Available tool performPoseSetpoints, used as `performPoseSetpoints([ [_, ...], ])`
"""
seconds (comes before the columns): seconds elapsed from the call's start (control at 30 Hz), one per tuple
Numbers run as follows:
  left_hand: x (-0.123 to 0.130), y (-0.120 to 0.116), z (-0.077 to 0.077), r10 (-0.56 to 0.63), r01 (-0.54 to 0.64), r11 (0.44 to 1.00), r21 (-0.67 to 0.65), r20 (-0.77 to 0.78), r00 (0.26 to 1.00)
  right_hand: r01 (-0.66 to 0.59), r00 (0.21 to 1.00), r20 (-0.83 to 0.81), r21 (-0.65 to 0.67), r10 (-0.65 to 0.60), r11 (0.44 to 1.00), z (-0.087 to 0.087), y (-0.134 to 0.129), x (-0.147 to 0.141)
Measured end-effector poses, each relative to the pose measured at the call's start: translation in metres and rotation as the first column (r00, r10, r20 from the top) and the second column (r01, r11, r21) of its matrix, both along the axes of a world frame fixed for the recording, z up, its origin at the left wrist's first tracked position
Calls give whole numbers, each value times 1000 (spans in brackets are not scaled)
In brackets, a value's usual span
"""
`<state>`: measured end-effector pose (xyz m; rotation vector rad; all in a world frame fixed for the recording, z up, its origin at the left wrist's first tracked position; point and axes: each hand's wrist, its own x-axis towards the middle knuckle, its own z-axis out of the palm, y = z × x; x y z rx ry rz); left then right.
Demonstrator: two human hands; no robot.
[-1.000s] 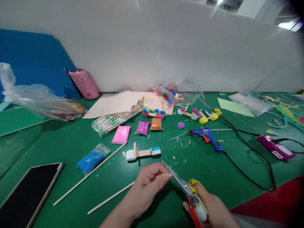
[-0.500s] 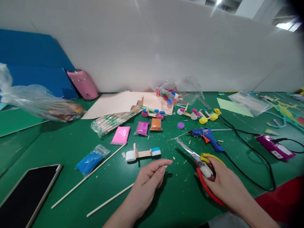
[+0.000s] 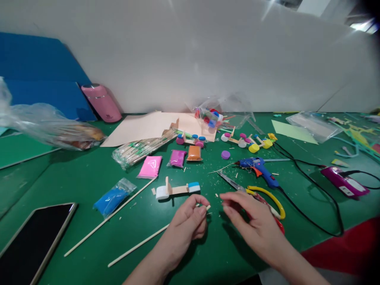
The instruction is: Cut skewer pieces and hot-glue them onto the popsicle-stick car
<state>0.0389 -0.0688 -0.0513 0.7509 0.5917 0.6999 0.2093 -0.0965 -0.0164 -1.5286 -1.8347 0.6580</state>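
stick model (image 3: 178, 190): landmark for the rest; on the desk (image 3: 74, 174), white wheel at one end, blue-and-white at the other; probably kept within sight and easy reach.
left hand (image 3: 188, 221): just in front of the stick model; thumb and forefinger clamped on a short stick piece (image 3: 208, 207), pale tip poking out; pinched near the end, likely to steady so small a thing.
right hand (image 3: 252, 223): right of the stick model, apart from the left hand; thumb and forefinger parted, nothing visible between; seemingly free for fine handling.
scissors (image 3: 234, 183): right of the stick model, partly hidden behind the right hand; contact impossible to tell; likely laid there for quick reach.
long stick (image 3: 138, 246): in front of the stick model, one end out of sight behind the left hand; gripped or merely lying, unclear.
glue gun (image 3: 258, 168): beyond the stick model, to the right; on its side, perhaps parked there to keep the nozzle away from skin.
wheeled models (image 3: 190, 139): beyond the stick model, grouped at the rear, apparently to spare working space.
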Motion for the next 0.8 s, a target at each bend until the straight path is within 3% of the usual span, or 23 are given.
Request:
performPoseSetpoints([
  [0.13,0,0,1,-22,22,1000,1,1,1000,-111,977,-188,-30,104,993,-5,11,-24],
  [0.33,-1,3,4,0,0,1000,-12,-28,1000,-84,935,-351,-90,48,992,-11,18,-26],
  [0.47,-1,6,11,114,-114,993,4,-49,992,-132,808,-589,-190,-5,973,-14,20,-34],
  [0.6,-13,6,24,142,-126,988,89,-213,967,-118,733,-680,-120,5,986,-16,26,-43],
  [0.67,-25,5,29,185,-80,964,254,-426,886,-29,722,-690,-110,-55,993,-16,31,-42],
  [0.7,-31,4,31,256,-45,927,373,-539,803,16,726,-681,-121,-94,993,-17,33,-40],
  [0.8,-42,0,27,485,189,725,662,-686,542,82,777,-608,-156,-161,984,-21,35,-31],
])
